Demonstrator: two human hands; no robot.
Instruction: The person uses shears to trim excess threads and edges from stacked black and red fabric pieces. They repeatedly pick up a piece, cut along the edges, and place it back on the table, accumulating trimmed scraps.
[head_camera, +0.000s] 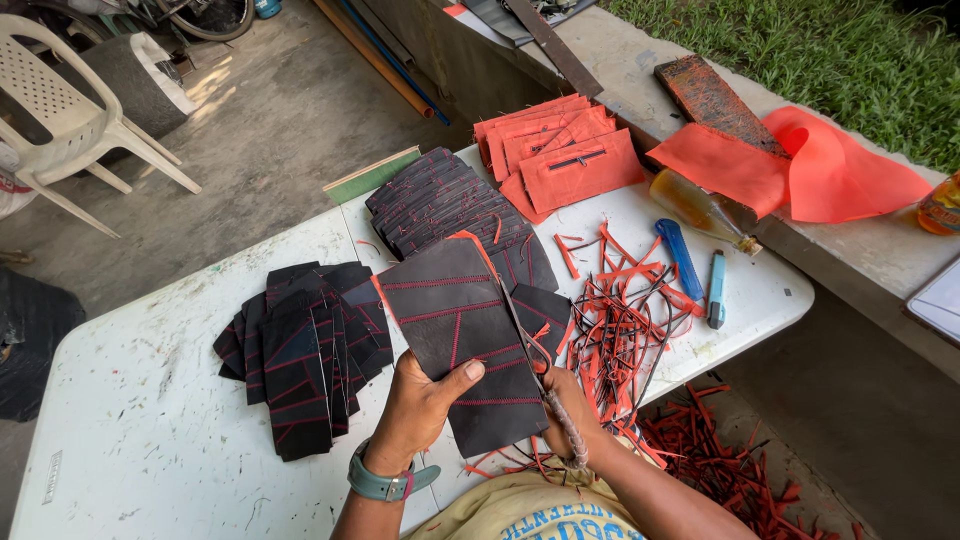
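A black panel with red stitching (465, 340) is sitting at the lower centre of the frame, tilted, lifted just above the white table (150, 420). The left hand (420, 405) is gripping its lower left edge, thumb lying across the face and fingers curled behind. The right hand (572, 425) is closing around the wrapped handle of a pair of scissors (530, 350), whose long blades are running up along the panel's right edge, where an orange-red strip is hanging off.

Just left of the panel, a fanned pile of finished black pieces (300, 345) is lying on the table; above it, toward the upper centre, a larger stack of black panels (440, 200) is resting. To the right, a heap of red and black trimmings (625, 320) is spreading out, with a blue cutter (680, 255) and a light-blue cutter (716, 290) beside it. Orange zippered pieces (560, 155) are lying at the top centre.
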